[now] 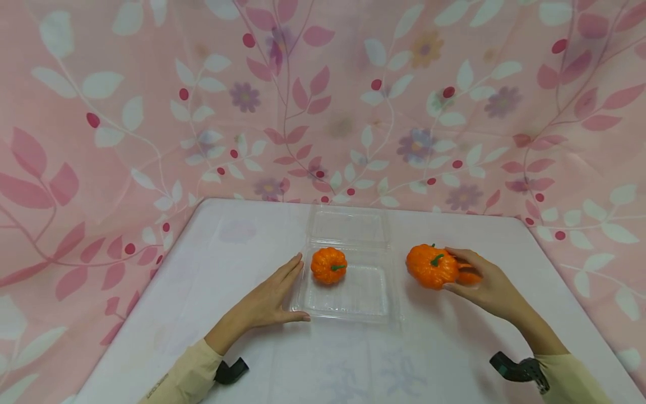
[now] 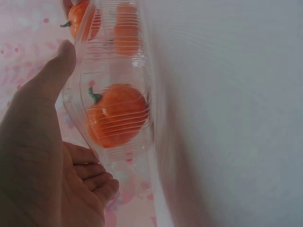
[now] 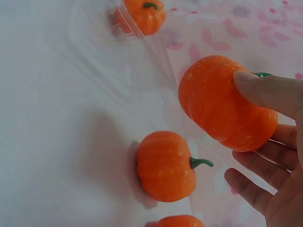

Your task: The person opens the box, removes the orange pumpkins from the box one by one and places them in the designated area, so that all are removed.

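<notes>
A clear plastic clamshell box (image 1: 355,292) lies open on the table, its lid (image 1: 348,227) folded back. One small orange toy pumpkin (image 1: 328,266) with a green stem sits in its left part. My left hand (image 1: 267,298) rests against the box's left end, fingers extended, thumb at the front corner. Right of the box, my right hand (image 1: 488,289) holds another toy pumpkin (image 3: 225,104) between thumb and fingers, raised over the table. Below it stands a further pumpkin (image 3: 165,165), its stem pointing sideways; part of one more pumpkin (image 3: 181,221) shows at the right wrist view's lower edge.
The white-covered table (image 1: 237,230) has its far edge against a pink floral cloth (image 1: 323,112), which also hangs at both sides. Dark wrist mounts (image 1: 231,371) sit at both sleeve cuffs.
</notes>
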A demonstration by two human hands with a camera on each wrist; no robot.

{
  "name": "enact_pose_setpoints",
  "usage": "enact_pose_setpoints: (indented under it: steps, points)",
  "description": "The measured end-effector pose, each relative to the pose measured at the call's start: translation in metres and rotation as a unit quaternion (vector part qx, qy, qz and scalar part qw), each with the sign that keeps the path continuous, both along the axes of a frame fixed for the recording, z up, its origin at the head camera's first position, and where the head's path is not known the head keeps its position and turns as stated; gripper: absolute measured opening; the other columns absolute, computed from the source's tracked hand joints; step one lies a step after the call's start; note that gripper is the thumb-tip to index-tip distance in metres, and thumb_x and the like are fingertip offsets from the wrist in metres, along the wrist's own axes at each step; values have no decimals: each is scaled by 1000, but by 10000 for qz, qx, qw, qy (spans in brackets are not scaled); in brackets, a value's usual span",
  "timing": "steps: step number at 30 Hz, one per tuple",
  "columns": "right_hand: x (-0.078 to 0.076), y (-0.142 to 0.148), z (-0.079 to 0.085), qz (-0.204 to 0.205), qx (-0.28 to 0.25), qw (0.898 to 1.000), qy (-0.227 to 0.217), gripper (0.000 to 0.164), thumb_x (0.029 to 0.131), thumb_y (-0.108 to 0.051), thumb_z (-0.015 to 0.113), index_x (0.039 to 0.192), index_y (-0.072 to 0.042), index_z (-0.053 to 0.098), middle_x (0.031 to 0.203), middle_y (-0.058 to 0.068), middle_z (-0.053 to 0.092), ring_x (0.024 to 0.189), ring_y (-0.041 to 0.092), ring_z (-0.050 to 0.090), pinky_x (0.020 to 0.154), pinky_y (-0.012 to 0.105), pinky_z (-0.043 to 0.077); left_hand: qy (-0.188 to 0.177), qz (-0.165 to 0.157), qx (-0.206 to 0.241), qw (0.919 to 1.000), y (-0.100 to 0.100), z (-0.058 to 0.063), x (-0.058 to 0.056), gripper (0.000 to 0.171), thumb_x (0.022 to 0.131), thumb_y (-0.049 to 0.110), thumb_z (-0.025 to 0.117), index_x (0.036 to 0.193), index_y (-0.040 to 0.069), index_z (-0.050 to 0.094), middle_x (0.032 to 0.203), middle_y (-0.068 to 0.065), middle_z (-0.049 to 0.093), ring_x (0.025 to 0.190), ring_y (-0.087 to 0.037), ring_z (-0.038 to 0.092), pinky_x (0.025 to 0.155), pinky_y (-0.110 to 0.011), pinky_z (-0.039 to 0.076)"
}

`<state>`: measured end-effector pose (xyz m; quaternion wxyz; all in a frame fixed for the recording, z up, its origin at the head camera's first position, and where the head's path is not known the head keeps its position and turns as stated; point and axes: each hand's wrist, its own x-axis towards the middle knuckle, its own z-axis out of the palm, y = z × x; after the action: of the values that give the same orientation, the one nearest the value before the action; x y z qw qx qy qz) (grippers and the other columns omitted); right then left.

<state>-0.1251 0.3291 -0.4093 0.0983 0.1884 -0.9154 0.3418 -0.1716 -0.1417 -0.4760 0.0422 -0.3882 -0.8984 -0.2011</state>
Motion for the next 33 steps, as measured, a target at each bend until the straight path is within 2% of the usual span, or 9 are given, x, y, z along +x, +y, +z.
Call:
enact_pose_setpoints:
  steps: [8, 15, 21, 27, 33]
  points:
    - [9, 13, -3, -120, -61, 9999, 14, 72, 76, -11, 84, 141, -12, 51, 131, 12, 57, 106, -15, 49, 87, 2, 44, -25, 10, 13, 10000, 0, 0, 0, 116, 77, 78, 58, 152, -4, 25, 162, -19, 19, 150, -27, 23, 116, -43, 33]
    - [18, 19, -12, -247, -33, 9996, -160, 70, 77, -15, 84, 139, -13, 53, 130, 1, 55, 99, -12, 53, 87, 1, 42, -3, 4, 40, 10000, 0, 1, 1, 116, 77, 78, 59, 153, -4, 25, 162, -18, 19, 150, -27, 24, 116, -43, 33]
    - [19, 20, -22, -188, -69, 9996, -184, 69, 77, -13, 84, 138, -10, 53, 128, 4, 56, 98, -9, 55, 87, 1, 42, -30, -10, 53, 10000, 0, 3, 1, 115, 77, 77, 59, 152, -4, 25, 162, -18, 20, 149, -28, 24, 116, -43, 34]
    - [21, 17, -33, -60, -141, 9993, -349, 69, 78, -15, 83, 139, -11, 51, 131, 7, 57, 102, -8, 55, 87, 8, 48, -33, 15, -15, 10000, 1, 3, 1, 116, 77, 77, 59, 153, -3, 24, 162, -18, 19, 150, -28, 24, 116, -43, 33]
    - [22, 15, -41, 122, -142, 9995, -254, 67, 78, -13, 83, 138, -11, 52, 127, 10, 61, 106, -11, 53, 85, 16, 53, 0, 5, -9, 10000, 1, 2, 0, 116, 77, 77, 59, 153, -4, 25, 162, -18, 19, 149, -28, 24, 116, -43, 33]
